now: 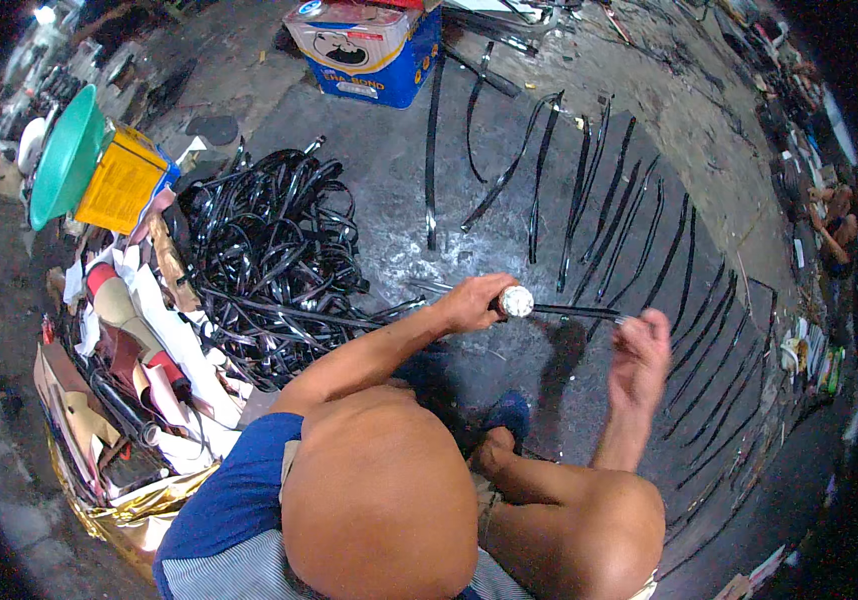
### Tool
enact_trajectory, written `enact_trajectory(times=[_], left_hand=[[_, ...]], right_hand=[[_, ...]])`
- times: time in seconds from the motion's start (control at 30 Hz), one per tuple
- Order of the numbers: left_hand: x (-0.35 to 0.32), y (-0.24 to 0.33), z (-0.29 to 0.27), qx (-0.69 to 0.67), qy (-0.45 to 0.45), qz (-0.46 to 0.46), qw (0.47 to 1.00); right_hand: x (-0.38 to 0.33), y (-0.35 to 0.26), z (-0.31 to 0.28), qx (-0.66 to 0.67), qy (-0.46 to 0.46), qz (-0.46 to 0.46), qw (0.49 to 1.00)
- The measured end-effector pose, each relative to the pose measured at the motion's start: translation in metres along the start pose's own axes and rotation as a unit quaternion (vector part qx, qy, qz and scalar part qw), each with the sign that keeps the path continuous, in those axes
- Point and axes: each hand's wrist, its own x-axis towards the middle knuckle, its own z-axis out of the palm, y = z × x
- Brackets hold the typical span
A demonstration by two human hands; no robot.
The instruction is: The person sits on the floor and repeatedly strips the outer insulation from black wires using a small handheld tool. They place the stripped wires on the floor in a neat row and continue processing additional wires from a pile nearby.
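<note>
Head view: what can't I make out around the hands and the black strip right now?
- Left hand: the pale round tool it grips is too small to identify; fingers cover its handle.
- Right hand: motion-blurred; its pinch on the black strip end is unclear.
- Pile of black strips: too tangled to count.

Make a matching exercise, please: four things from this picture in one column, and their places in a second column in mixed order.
Things:
1. green basin
2. blue box
3. pile of black strips
4. left hand

Places:
A. top middle, on the floor
B. around a round white thing
C. far left, beside a yellow box
D. on the floor, left of the hands

Pairs: 1-C, 2-A, 3-D, 4-B
</note>
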Motion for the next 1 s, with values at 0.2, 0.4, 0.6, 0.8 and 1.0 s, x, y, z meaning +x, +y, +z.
enact_trajectory(times=[0.2, 0.4, 0.6, 0.8, 1.0], left_hand=[[0.000, 0.004, -0.003, -0.012, -0.006, -0.001, 1.000], [0.003, 0.014, -0.026, -0.020, -0.069, -0.043, 0.996], [0.024, -0.009, -0.136, 0.333, 0.266, -0.140, 0.894], [-0.044, -0.200, -0.322, 0.425, 0.140, -0.256, 0.857], [-0.029, -0.151, -0.287, 0.465, 0.062, -0.278, 0.838]], right_hand=[[-0.068, -0.131, 0.005, 0.105, -0.104, -0.117, 0.982], [-0.149, -0.215, 0.021, 0.042, -0.063, -0.362, 0.929], [-0.185, -0.251, -0.027, -0.281, 0.260, -0.496, 0.779], [-0.096, -0.315, -0.169, -0.183, 0.354, -0.397, 0.827], [-0.123, -0.381, -0.298, -0.247, 0.499, -0.458, 0.693]])
